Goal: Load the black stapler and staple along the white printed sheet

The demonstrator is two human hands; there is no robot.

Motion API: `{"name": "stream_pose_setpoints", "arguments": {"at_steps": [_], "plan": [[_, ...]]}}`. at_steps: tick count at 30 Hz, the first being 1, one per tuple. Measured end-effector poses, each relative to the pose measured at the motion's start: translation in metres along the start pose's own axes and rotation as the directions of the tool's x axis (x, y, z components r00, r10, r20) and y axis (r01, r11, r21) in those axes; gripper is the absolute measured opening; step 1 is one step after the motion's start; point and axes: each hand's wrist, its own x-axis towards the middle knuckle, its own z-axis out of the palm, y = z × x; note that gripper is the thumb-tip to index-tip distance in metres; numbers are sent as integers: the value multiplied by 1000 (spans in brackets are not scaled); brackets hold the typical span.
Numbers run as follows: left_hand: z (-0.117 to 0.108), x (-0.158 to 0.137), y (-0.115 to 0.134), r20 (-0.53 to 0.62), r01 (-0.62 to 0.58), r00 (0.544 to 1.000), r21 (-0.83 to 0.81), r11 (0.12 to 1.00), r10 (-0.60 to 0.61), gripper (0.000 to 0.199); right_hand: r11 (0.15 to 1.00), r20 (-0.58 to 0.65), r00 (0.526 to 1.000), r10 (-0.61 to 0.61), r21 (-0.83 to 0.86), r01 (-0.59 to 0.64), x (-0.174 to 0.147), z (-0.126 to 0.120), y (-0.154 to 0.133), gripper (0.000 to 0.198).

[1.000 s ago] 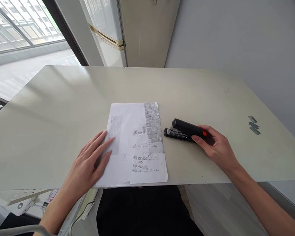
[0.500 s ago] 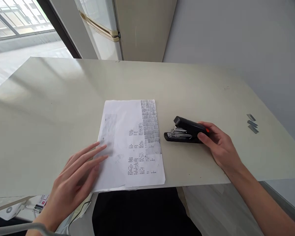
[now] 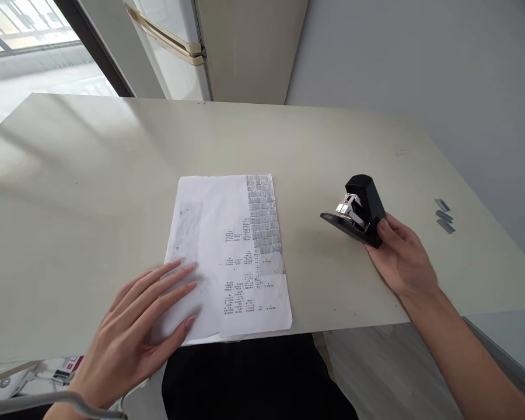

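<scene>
A black stapler (image 3: 367,204) is gripped at its rear end by my right hand (image 3: 405,254). It is tilted up off the table, jaws apart, its silver metal part facing left. My left hand (image 3: 144,326), fingers spread, rests over the lower left part of a stack of paper (image 3: 214,210). Dense rows of staple-like grey marks run down the top sheet's right side, and printed text covers its lower right. Three small grey staple strips (image 3: 444,216) lie far to the right of the stapler.
The pale table (image 3: 310,140) reaches back to a fridge (image 3: 245,52) and a grey wall (image 3: 376,52). A grey cable (image 3: 61,398) crosses the lower left corner. Below the table's front edge are my dark-clad legs (image 3: 254,379).
My right hand has lifted the stapler off the table and turned it, front end up. My left hand has settled further onto the paper, its thumb now spread over the sheet.
</scene>
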Motion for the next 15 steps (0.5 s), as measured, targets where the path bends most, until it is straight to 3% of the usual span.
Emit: {"name": "stream_pose_setpoints", "arguments": {"at_steps": [9,15], "plan": [[1,-5,9,48,-104,994,50,993,101,57,969,-1,1000,25,246,-24,-4,4,-2,34],[3,-18,11,138,-142,982,94,985,129,73,996,8,1000,7,88,-8,-12,11,-4,34]]}}
